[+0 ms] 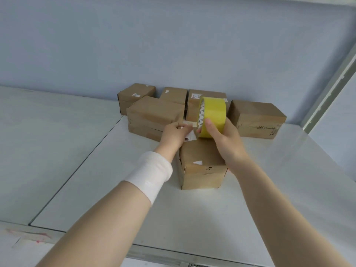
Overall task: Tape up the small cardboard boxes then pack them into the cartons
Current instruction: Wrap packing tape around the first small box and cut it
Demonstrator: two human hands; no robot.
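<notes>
A small brown cardboard box (201, 166) stands in the middle of the white table (192, 218). My right hand (223, 137) grips a yellow roll of tape (212, 116) upright just above the box's far end. My left hand (176, 134) pinches the loose end of the tape beside the roll, over the box's far left corner. A white wristband wraps my left wrist. White label scraps stick to the box top.
Several more brown boxes sit against the blue wall behind: a wide one (154, 114) at the left, one (256, 120) at the right, others (174, 95) between them. A seam (77, 170) splits the table on the left. A metal frame post (327, 93) rises at the right.
</notes>
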